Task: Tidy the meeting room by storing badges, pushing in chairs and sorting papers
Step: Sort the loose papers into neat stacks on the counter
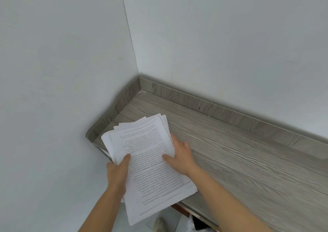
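A loose stack of printed white papers (147, 148) is held over the left end of a grey wood-grain counter (239, 157), its sheets fanned unevenly at the top. My left hand (118, 171) grips the stack's left edge, thumb on the top sheet. My right hand (181, 156) holds the right edge, thumb pressed on the printed page and fingers behind the sheets. The stack's lower part hangs past the counter's front edge.
White walls meet in a corner (134, 54) right behind the counter, with a low wood-grain upstand (204, 104) along both walls. Below the counter's front edge I see pale floor tiles (142, 227), a dark opening (200, 223) and something white beside it.
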Tool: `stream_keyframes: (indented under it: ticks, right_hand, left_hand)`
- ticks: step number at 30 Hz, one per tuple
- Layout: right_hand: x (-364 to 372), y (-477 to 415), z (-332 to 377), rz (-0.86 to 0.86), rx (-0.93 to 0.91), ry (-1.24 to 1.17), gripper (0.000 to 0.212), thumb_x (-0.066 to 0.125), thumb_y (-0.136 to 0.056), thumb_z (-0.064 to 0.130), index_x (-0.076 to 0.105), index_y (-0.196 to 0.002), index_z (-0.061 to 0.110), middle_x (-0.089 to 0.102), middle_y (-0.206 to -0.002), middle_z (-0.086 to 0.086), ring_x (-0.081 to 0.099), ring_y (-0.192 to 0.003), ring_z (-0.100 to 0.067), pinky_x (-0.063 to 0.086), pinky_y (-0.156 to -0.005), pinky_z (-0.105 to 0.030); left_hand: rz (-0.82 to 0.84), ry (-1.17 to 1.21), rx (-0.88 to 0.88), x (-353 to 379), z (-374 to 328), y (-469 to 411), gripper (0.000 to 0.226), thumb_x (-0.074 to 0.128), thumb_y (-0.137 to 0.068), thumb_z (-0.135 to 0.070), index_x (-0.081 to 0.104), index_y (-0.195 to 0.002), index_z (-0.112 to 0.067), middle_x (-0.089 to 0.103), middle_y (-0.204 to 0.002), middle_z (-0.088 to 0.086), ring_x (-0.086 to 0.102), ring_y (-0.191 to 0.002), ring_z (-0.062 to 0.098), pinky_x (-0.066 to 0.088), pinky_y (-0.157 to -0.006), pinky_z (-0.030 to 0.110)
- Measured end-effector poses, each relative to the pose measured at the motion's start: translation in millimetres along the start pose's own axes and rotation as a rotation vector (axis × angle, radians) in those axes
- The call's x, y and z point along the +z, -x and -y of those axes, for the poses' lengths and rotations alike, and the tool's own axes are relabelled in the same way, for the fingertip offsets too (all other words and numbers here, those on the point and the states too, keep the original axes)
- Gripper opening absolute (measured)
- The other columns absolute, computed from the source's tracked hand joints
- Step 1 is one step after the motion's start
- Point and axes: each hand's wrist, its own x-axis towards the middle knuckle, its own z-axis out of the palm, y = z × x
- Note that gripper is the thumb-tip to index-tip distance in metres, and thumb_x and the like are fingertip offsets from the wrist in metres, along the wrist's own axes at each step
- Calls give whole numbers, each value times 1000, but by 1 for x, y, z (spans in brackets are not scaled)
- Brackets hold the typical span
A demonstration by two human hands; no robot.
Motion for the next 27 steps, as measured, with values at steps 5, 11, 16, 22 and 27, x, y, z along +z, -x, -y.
stream_keyframes:
  ticks: [5, 11, 16, 22, 27]
  right_hand:
    - [-19, 6, -10, 113, 78, -289, 83, 57, -98, 31, -2, -156, 42, 51, -142, 16, 52, -123, -12, 43, -107, -39]
    - [-44, 32, -28, 76, 158, -364, 81, 51, -103, 18, -7, -158, 28, 52, -145, 15, 56, -118, -8, 44, -100, -27]
    - [-79, 60, -60, -62, 204, -542, 110, 79, -85, 29, -3, -159, 24, 42, -147, 9, 48, -128, -11, 45, -102, -32]
    - [-150, 104, -84, -79, 232, -1020, 80, 71, -79, 44, 41, -149, 22, 58, -142, -4, 58, -127, -24, 41, -109, -47]
    - [-196, 144, -80, -227, 168, -1146, 37, 61, -96, 21, 62, -132, 10, 67, -129, -12, 65, -118, -30, 49, -103, -50]
  left_hand:
    - [-25, -128, 180, 12, 5, 30, 54, 74, -82, -31, 44, -123, -16, 56, -120, 8, 60, -101, 27, 53, -91, 51]
    - [101, -25, 310, 37, -1, 64, 50, 73, -86, -16, 43, -126, -22, 61, -116, -1, 64, -100, 21, 55, -88, 46]
    - [583, 82, 242, 51, -29, 96, 55, 75, -83, -6, 52, -132, -19, 71, -119, 7, 71, -102, 33, 58, -84, 55]
    - [992, -72, 388, 90, -65, 153, 47, 68, -86, 2, 55, -130, -9, 68, -124, 16, 67, -109, 40, 54, -90, 59]
    - [934, -115, 588, 132, -83, 182, 45, 74, -83, -2, 59, -124, -11, 71, -119, 8, 69, -107, 31, 55, -90, 54]
